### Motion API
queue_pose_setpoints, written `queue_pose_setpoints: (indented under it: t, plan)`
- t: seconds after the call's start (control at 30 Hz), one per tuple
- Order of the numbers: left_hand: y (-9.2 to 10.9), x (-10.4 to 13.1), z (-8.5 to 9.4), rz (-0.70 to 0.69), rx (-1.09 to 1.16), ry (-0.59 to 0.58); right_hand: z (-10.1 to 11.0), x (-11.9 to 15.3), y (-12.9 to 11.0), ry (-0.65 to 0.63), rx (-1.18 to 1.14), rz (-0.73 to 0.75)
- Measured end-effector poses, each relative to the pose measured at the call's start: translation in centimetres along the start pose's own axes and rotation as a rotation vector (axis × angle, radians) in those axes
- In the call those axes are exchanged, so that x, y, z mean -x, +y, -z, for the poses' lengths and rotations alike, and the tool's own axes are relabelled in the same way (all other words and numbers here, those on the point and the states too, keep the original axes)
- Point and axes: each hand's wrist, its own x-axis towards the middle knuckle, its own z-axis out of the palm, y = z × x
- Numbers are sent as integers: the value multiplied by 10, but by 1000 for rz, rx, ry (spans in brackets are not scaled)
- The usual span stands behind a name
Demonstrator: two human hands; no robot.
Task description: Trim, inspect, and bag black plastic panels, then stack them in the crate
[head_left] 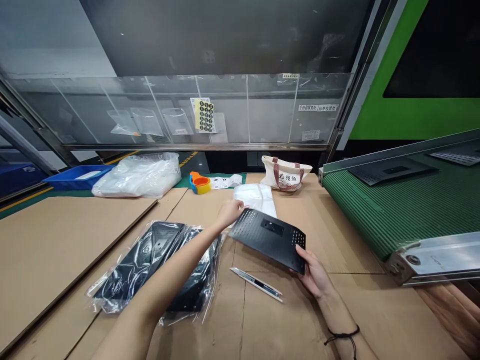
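Note:
A black perforated panel point(270, 237), with a dark rectangular patch on its face, is held tilted above the cardboard-covered table. My right hand point(317, 275) grips its near right end, thumb on top and fingers underneath. At the far left corner of the panel, my left hand point(230, 212) is closed in a pinch; whether it also touches the bags behind is unclear. Those clear plastic bags point(258, 195) lie in a flat stack just beyond the panel. Under the panel rests a utility knife point(257, 283). Left of it, partly behind my left forearm, are black panels in clear bags point(150, 260).
A green conveyor belt point(375, 210) on the right carries another black panel point(393, 170). Along the back are a blue tray point(75, 175), a bulky plastic bundle point(138, 175), an orange-yellow-blue tape dispenser point(200, 183) and a cloth bag point(285, 173). Another person's arm point(446, 310) shows beneath the conveyor.

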Motion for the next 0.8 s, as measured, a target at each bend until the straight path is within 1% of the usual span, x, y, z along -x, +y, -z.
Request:
queue_pose_setpoints:
  t: [0.1, 0.17, 0.27, 0.4, 0.5, 0.57, 0.67, 0.7, 0.8]
  plan:
    - [1, 1, -2, -1, -69, -9, 3, -3, -1, 35, 3, -13]
    - [4, 1, -4, -5, -112, -23, 3, -3, 0, 33, 9, -15]
    - [9, 1, -7, -32, -184, -43, 0, -4, 4, 40, -17, 47]
    - [17, 6, -12, -114, -295, -49, -6, -5, 15, 56, -70, 126]
    - [23, 10, -15, -157, -375, -44, -9, -6, 21, 108, -118, 156]
    - [28, 13, -18, -182, -414, -35, -10, -4, 24, 110, -110, 137]
    - [38, 18, -19, -243, -444, -27, -13, -1, 27, 21, -52, 26]
    - [42, 20, -19, -267, -448, -27, -15, 1, 27, 14, -64, 8]
    - [58, 27, -16, -334, -455, -17, -22, 6, 32, 102, -190, 34]
